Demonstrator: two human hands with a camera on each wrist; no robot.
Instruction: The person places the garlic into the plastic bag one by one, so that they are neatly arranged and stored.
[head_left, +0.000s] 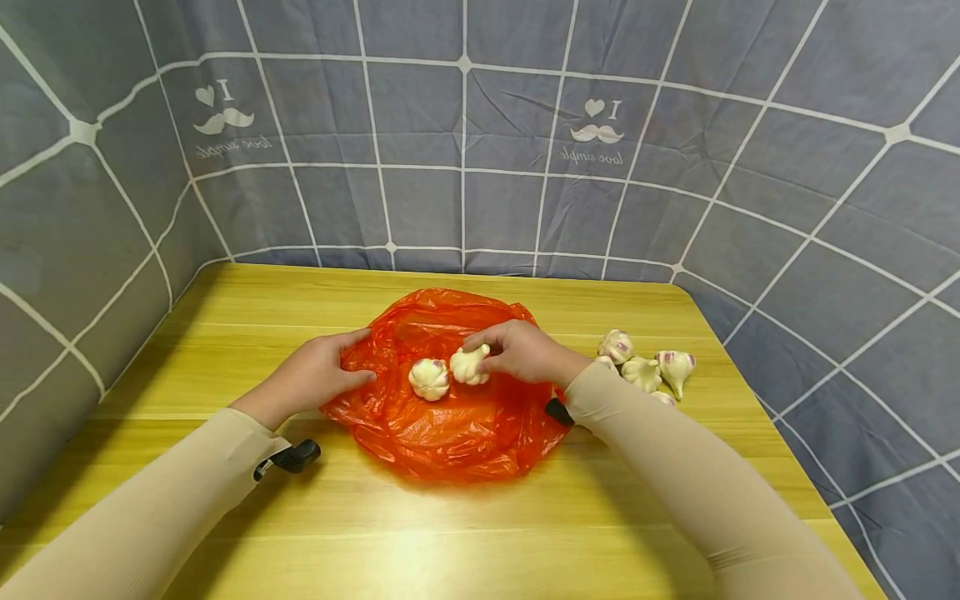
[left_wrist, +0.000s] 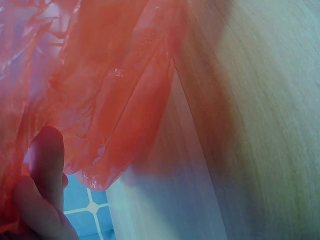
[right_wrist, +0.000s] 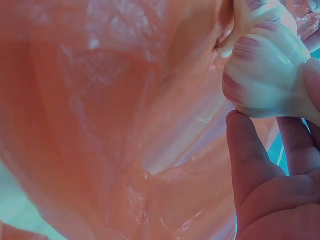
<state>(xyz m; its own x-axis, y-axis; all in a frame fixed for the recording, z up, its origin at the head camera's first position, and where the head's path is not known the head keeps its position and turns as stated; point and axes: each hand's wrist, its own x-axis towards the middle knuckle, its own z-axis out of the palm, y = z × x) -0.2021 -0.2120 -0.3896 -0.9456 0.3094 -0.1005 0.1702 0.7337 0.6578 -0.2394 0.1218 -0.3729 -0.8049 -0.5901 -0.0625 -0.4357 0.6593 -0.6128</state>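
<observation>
A crinkled red plastic bag [head_left: 450, 437] lies spread on the table with its mouth facing up. My left hand [head_left: 318, 372] holds its left edge, thumb and index finger apart on either side of the film; in the left wrist view, fingers [left_wrist: 47, 150] lie against the film. Over the bag's middle, my right hand [head_left: 521, 350] pinches a garlic bulb [head_left: 469, 365] by its stem end. In the right wrist view this bulb [right_wrist: 267, 75] shows purple streaks, with fingertips at its underside. Another garlic bulb [head_left: 430, 379] sits within the bag, just left of the held one.
Several more garlic bulbs [head_left: 642, 373] lie in a loose group on the wooden table [head_left: 420, 542], right of the bag and beyond my right forearm. A grey checked cloth [head_left: 420, 125] rises behind the table and along both sides.
</observation>
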